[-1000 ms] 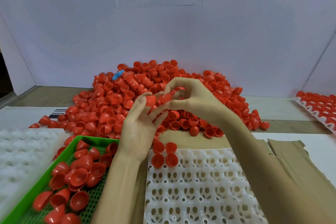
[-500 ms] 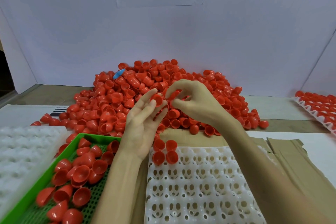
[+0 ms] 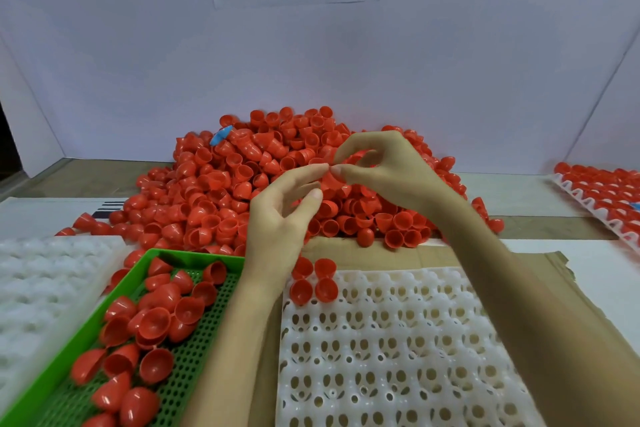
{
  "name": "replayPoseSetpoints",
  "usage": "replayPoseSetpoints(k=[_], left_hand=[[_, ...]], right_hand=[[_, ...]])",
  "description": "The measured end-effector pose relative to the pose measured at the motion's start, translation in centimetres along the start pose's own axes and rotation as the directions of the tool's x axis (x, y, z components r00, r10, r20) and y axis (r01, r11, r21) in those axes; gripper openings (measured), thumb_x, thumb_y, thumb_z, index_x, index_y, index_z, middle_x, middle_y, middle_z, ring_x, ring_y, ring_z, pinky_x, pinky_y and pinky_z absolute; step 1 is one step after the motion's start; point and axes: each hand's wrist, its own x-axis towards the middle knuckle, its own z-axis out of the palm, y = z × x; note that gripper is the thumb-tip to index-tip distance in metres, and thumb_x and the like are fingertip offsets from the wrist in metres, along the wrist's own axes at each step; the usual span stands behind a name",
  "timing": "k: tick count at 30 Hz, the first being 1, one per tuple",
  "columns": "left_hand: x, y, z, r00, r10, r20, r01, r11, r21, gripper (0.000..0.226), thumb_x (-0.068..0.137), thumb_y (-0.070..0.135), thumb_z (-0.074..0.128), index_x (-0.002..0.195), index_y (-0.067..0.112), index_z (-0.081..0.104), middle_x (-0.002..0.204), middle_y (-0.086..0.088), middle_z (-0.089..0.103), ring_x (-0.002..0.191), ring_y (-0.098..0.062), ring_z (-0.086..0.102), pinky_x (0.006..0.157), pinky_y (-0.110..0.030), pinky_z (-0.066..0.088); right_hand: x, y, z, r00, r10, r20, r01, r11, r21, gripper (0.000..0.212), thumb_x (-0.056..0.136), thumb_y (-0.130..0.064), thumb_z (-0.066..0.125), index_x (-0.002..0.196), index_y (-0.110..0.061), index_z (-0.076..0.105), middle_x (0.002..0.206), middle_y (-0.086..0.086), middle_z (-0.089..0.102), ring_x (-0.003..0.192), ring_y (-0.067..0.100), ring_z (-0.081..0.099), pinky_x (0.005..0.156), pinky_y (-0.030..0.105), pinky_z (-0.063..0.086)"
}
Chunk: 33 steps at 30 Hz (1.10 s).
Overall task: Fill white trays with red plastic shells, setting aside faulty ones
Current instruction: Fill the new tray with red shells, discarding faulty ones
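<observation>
Heap [image 3: 214, 204] of red, glossy, cup-shaped shells lies at the worktop's [image 3: 519, 198] rear centre. Four shells [image 3: 313, 279] sit in the rear-left corner of the white tray [image 3: 398, 357] at the front edge; loose ones lie in the green tray [image 3: 188, 367], front left. Left hand [image 3: 277, 222]: grip narrowly parted, forefinger and thumb pinching a shell [image 3: 330, 184] above the heap. Right hand [image 3: 391, 173]: thumb and forefinger curled round a second shell [image 3: 358, 158].
</observation>
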Motion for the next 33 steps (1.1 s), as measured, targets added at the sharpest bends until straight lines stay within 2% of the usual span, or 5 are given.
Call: replayPoseSetpoints(k=[7,9,12,21,33], left_hand=[[-3.4,0.0,0.2,0.991,-0.034,0.131,-0.039,0.856,0.515,0.027,0.094,0.018,0.066,0.113,0.037,0.07,0.114,0.028,0.063,0.114,0.009,0.055,0.099,-0.014,0.044],[-4.6,-0.6,-0.2,0.984,-0.058,0.171,-0.064,0.773,0.631,0.023,0.092,0.023,0.068,0.109,0.039,0.069,0.115,0.031,0.058,0.117,0.007,0.049,0.104,-0.025,0.039],[-5.5,-1.1,-0.6,0.982,-0.085,0.17,-0.069,0.673,0.737,0.017,0.092,0.033,0.068,0.106,0.043,0.07,0.117,0.033,0.051,0.118,0.009,0.04,0.1,-0.023,0.026],[-6.0,-1.2,-0.3,0.984,-0.159,0.076,0.03,0.576,0.817,0.011,0.092,0.04,0.066,0.1,0.043,0.073,0.126,0.024,0.056,0.121,0.001,0.041,0.098,-0.024,0.028],[-6.1,-1.7,-0.1,0.98,-0.2,-0.015,0.14,0.632,0.762,0.007,0.089,0.037,0.071,0.09,0.043,0.073,0.105,0.029,0.056,0.104,0.002,0.041,0.091,-0.026,0.034]], right_hand=[[-4.5,2.0,-1.0,0.942,0.101,0.321,-0.069,0.992,-0.107,0.008,0.09,-0.026,0.071,0.097,-0.026,0.076,0.093,-0.017,0.071,0.074,0.01,0.068,0.07,0.031,0.059],[-6.1,2.6,-0.3,0.923,0.119,0.365,-0.064,0.985,-0.159,0.011,0.089,-0.029,0.073,0.099,-0.028,0.076,0.097,-0.018,0.07,0.084,0.002,0.067,0.078,0.025,0.058],[-7.4,2.9,1.1,0.92,0.113,0.375,-0.037,0.978,-0.205,0.013,0.088,-0.027,0.075,0.101,-0.026,0.077,0.101,-0.016,0.067,0.086,-0.001,0.065,0.075,0.014,0.053],[-7.9,2.4,3.2,0.912,0.152,0.381,-0.056,0.966,-0.251,0.014,0.086,-0.022,0.069,0.098,-0.024,0.076,0.1,-0.012,0.062,0.08,0.008,0.067,0.072,0.023,0.056],[-8.3,2.2,3.6,0.922,0.194,0.336,-0.106,0.959,-0.264,0.013,0.085,-0.028,0.073,0.096,-0.024,0.077,0.098,-0.016,0.064,0.078,0.006,0.065,0.074,0.028,0.055]])
